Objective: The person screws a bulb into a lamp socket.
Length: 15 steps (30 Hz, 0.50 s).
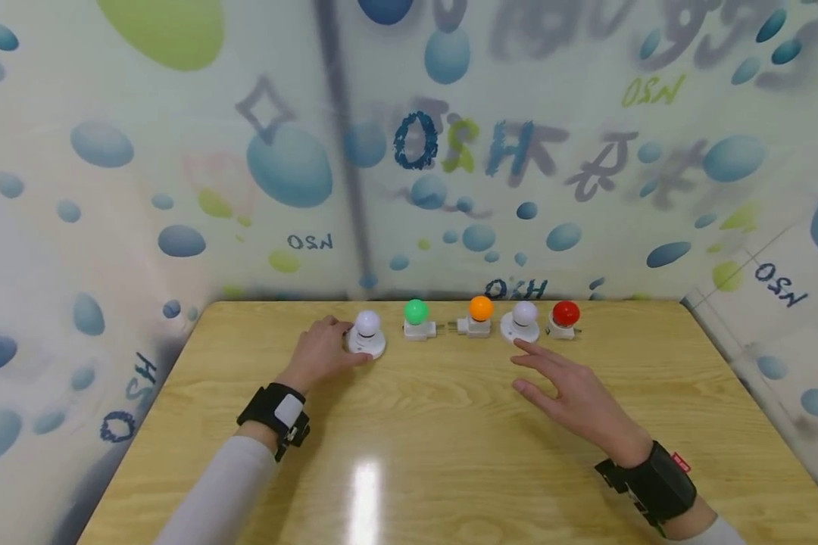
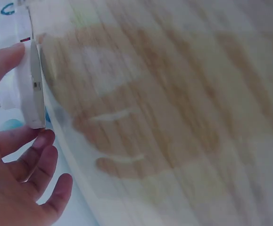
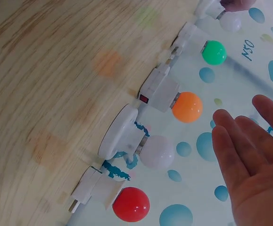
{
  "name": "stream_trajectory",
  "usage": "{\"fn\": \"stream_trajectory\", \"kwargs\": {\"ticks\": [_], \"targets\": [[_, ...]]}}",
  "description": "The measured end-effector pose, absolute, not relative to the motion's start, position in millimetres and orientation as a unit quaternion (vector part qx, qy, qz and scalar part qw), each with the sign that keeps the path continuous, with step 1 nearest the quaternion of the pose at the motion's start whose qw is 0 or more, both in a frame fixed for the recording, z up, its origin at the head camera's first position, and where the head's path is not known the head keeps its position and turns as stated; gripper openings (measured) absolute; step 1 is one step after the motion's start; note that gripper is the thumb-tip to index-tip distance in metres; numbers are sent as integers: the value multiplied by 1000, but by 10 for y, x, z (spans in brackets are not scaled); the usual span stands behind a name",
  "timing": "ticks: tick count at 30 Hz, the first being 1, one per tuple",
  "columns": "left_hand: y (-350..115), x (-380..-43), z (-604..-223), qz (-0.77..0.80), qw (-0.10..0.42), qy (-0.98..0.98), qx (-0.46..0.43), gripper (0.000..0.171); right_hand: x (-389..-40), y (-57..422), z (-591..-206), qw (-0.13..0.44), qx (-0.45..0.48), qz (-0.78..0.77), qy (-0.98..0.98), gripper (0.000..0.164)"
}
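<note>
At the left end of a row of small lamps, my left hand (image 1: 320,353) grips the round base of a white-bulb lamp holder (image 1: 366,333). In the left wrist view, the thumb (image 2: 9,61) and index finger pinch opposite edges of the white base (image 2: 32,89), the other fingers loosely bent. My right hand (image 1: 572,390) hangs over the table with fingers extended and apart, just in front of a second white-bulb lamp holder (image 1: 522,325). A red-bulb plug lamp (image 1: 564,318) sits right of that one.
Between the white-bulb lamps stand a green-bulb plug lamp (image 1: 417,321) and an orange-bulb plug lamp (image 1: 477,319), metal prongs facing each other. All the lamps line the far edge of the wooden table (image 1: 436,454), close to a patterned wall (image 1: 395,212).
</note>
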State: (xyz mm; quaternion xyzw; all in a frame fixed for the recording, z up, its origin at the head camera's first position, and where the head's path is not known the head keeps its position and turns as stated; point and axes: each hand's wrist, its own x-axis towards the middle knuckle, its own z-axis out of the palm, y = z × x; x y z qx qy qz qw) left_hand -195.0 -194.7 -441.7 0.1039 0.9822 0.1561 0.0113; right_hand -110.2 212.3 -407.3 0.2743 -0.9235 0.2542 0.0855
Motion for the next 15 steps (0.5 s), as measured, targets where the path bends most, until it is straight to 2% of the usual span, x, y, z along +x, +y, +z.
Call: {"fn": "stream_trajectory", "kwargs": {"ticks": [7, 11, 15], "targets": [[-1989, -1964, -4483, 171, 30, 980, 92, 75, -1122, 2144, -4090, 88, 268, 251, -926, 49], [-2071, -1912, -4473, 203, 43, 974, 88, 92, -1171, 2218, -4129, 72, 239, 248, -936, 55], [-2188, -1732, -4365, 213, 5, 972, 96, 105, -1251, 2392, -4170, 103, 201, 224, -948, 60]]}}
